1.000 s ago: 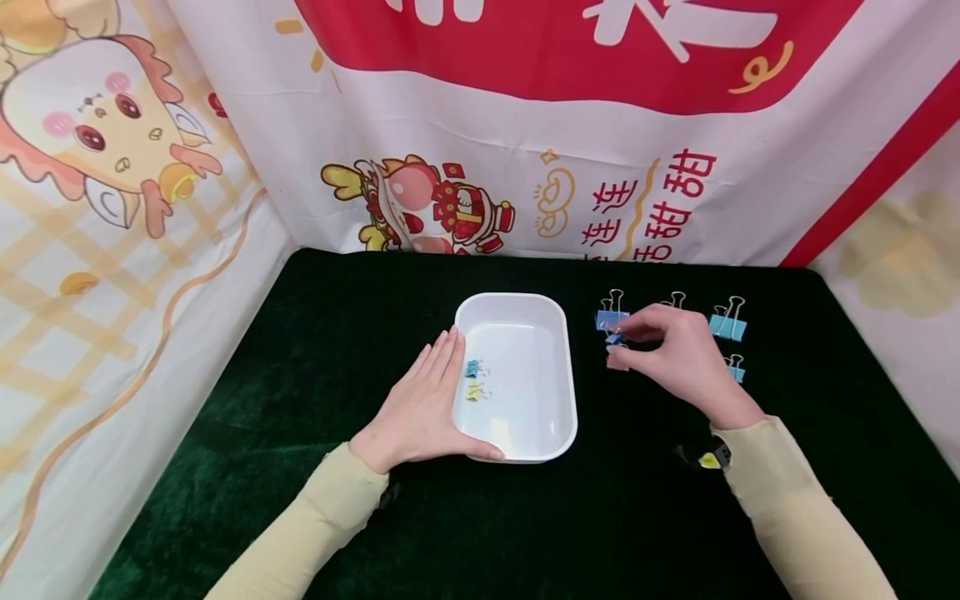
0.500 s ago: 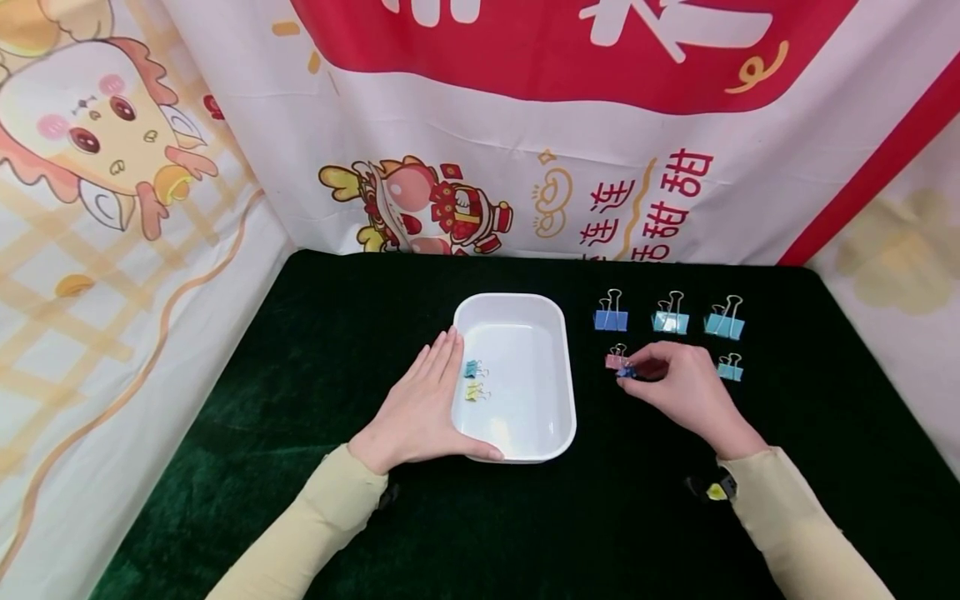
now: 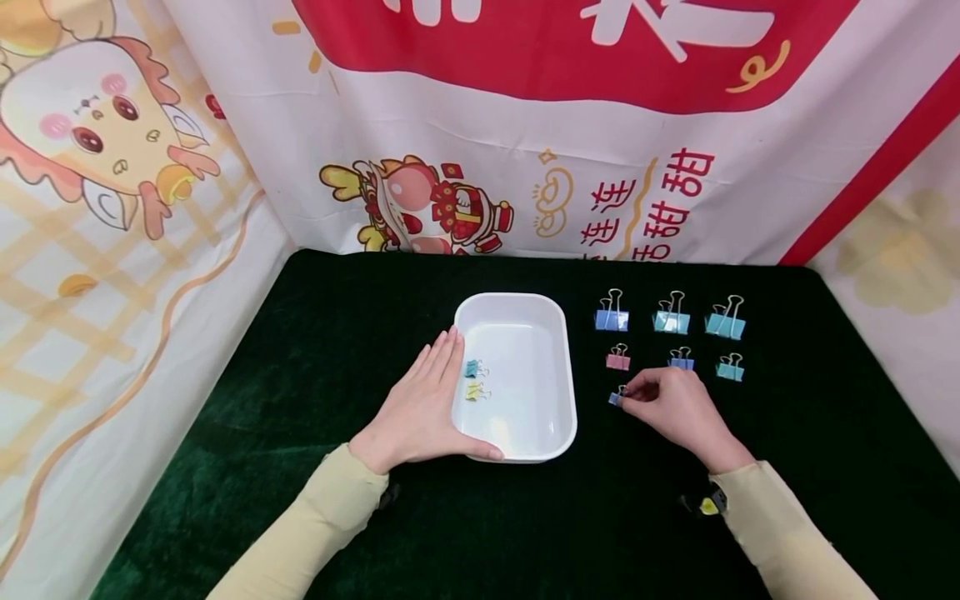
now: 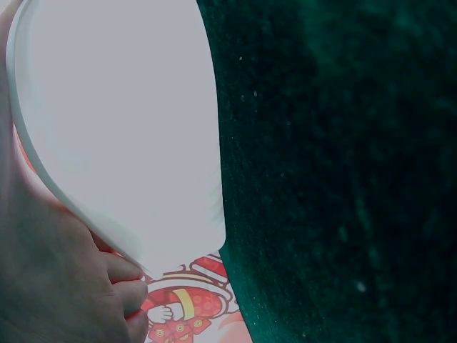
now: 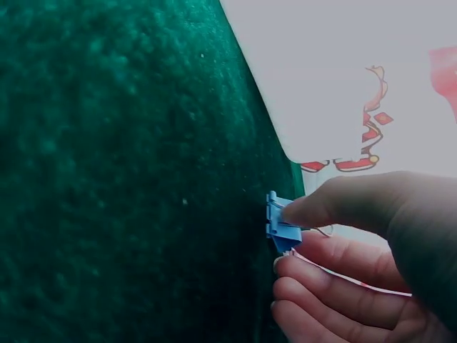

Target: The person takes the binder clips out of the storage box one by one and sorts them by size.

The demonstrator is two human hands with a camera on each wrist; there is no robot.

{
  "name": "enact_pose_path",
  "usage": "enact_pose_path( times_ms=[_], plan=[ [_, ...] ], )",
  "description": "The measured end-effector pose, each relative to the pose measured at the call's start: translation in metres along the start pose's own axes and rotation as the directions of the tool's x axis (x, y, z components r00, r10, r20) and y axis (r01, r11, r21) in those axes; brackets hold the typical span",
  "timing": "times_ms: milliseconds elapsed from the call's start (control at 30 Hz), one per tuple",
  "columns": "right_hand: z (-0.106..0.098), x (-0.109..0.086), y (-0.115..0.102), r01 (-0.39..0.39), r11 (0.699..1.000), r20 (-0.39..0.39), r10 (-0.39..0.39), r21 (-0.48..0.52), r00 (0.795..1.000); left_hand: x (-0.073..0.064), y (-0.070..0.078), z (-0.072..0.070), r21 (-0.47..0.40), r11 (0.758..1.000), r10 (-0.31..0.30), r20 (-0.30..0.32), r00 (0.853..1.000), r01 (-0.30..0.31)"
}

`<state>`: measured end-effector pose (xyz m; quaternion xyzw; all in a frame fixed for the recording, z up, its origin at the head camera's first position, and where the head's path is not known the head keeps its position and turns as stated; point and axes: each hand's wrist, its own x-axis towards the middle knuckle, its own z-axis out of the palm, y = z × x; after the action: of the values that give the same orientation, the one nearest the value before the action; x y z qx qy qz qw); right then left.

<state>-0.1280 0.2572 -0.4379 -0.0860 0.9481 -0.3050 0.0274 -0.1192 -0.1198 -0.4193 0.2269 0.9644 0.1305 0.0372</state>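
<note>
My right hand (image 3: 678, 410) pinches a small blue binder clip (image 3: 615, 398) between thumb and fingers, low over the cloth, just in front of a pink binder clip (image 3: 618, 361). In the right wrist view the thumb presses on the side of this blue clip (image 5: 280, 218). My left hand (image 3: 420, 404) lies along the left side of a white tray (image 3: 528, 375), fingers straight and thumb stretched along the near rim. Inside the tray, by its left wall, are a small teal binder clip (image 3: 471, 369) and a small yellow one (image 3: 472, 392).
Behind the right hand stand a blue clip (image 3: 612, 320), two light blue clips (image 3: 671, 322) in the back row, another blue clip (image 3: 681, 363) partly hidden, and a teal clip (image 3: 730, 372). Dark green cloth (image 3: 300, 358) covers the table; a printed curtain (image 3: 420, 108) rises behind.
My right hand has carried the small blue clip toward the near side, from beside the back-row blue clip to in front of the pink one. The left hand and tray have stayed put.
</note>
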Motion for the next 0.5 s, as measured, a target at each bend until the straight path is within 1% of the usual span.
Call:
enact_pose_path(
  times_ms=[100,333,400,500],
  plan=[
    [-0.003,0.0008,-0.0003,-0.003,1.0,0.024,0.003,0.006,1.0,-0.0001,0.0003,0.0,-0.005,1.0,0.001,-0.001,1.0,-0.001],
    [-0.0071,0.0058,-0.0019,0.018,1.0,0.087,-0.019,0.01,0.996,-0.0004,0.0004,0.0,0.003,1.0,-0.001,0.0,1.0,0.001],
    [-0.0077,0.0067,-0.0025,0.022,1.0,0.094,-0.022,0.007,0.995,-0.0005,0.0005,-0.0001,0.002,1.0,-0.001,0.001,1.0,0.001],
    [-0.0105,0.008,-0.0036,0.033,0.999,0.082,-0.033,0.004,0.996,-0.0007,0.0004,0.0,0.004,1.0,-0.002,0.002,1.0,0.002]
  ],
)
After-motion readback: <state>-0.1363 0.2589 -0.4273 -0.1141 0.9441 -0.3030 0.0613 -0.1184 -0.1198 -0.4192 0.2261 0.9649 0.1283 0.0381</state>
